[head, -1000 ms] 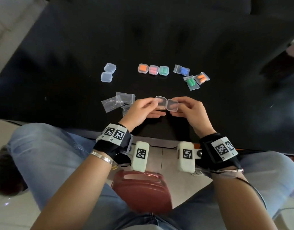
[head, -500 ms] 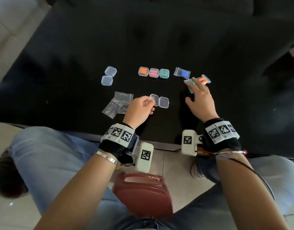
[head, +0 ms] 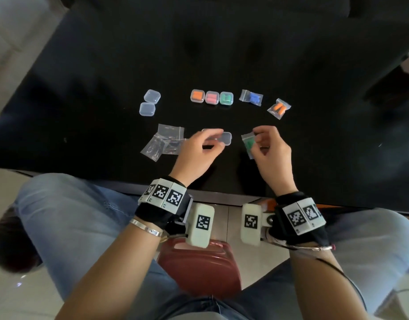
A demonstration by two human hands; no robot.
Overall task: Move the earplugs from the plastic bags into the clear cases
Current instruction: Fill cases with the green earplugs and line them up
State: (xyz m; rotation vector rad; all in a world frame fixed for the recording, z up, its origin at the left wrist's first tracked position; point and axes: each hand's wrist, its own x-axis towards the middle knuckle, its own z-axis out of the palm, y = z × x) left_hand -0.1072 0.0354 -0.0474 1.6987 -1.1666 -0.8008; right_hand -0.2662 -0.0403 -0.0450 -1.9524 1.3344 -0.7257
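Note:
An open clear case (head: 226, 137) lies on the black table (head: 83, 65), partly hidden under the fingers of my left hand (head: 199, 151), which rests on it. My right hand (head: 271, 153) pinches a small plastic bag of green earplugs (head: 249, 144) just right of the case. Farther back lie a bag of blue earplugs (head: 252, 98) and a bag of orange earplugs (head: 279, 108). Three shut cases stand in a row, holding orange (head: 197, 96), pink (head: 212, 97) and green (head: 226, 98) earplugs.
Two empty shut clear cases (head: 150, 103) sit at the back left. Several empty plastic bags (head: 164, 140) lie in a pile left of my left hand. The table's near edge runs just below my wrists, above my knees and a red stool (head: 199, 266).
My right hand picked the green-earplug bag from the right-hand group and brought it in beside the open case. My left hand stayed at the case on the table.

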